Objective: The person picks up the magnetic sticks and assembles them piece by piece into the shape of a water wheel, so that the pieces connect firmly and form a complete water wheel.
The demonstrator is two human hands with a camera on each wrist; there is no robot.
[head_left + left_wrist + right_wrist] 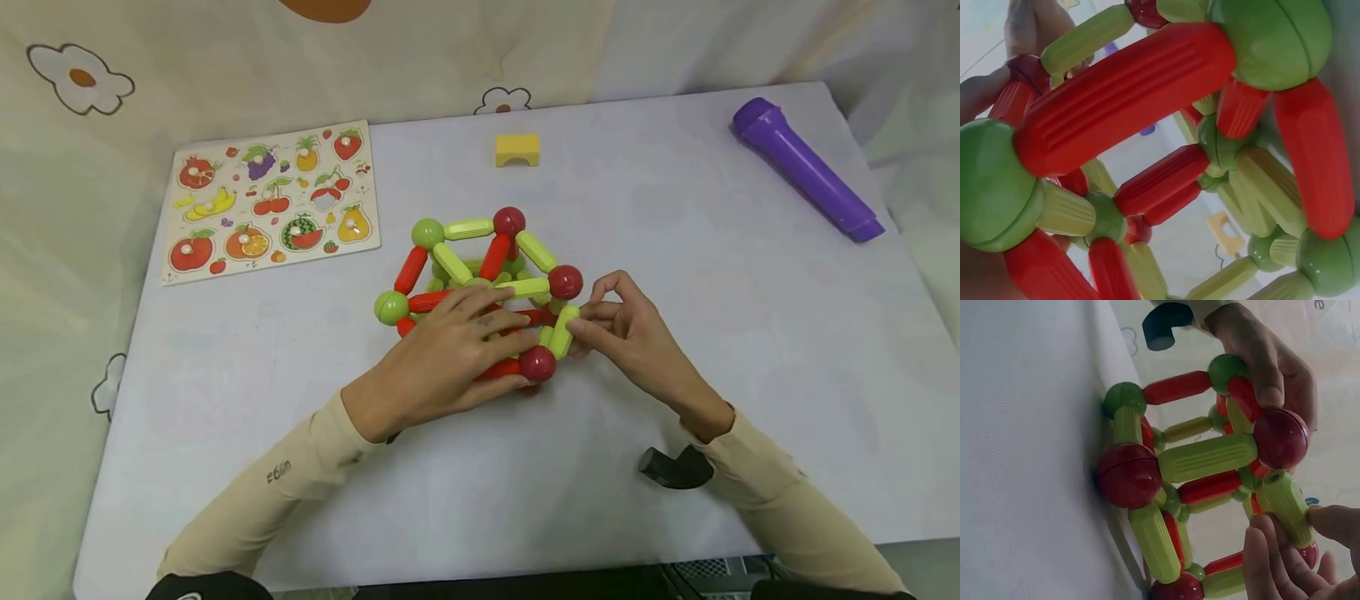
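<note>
A stick-and-ball frame (468, 229) of red and yellow-green magnetic rods and red and green balls stands on the table. My left hand (442, 354) lies over its near side, fingers across the top. In the right wrist view the left thumb (1269, 390) presses at a red ball (1280, 439). My right hand (637, 342) pinches a yellow-green magnetic rod (564, 332) between thumb and fingers at the frame's right side. One end of this rod (1289, 509) is right beside that red ball. Other rods and balls are hidden under the left hand.
A wooden fruit puzzle board (281, 265) lies at the back left. Near the back edge is a yellow arch block (517, 150). A purple microphone-shaped toy (806, 171) lies at the back right. The right wrist bears a black device (678, 469).
</note>
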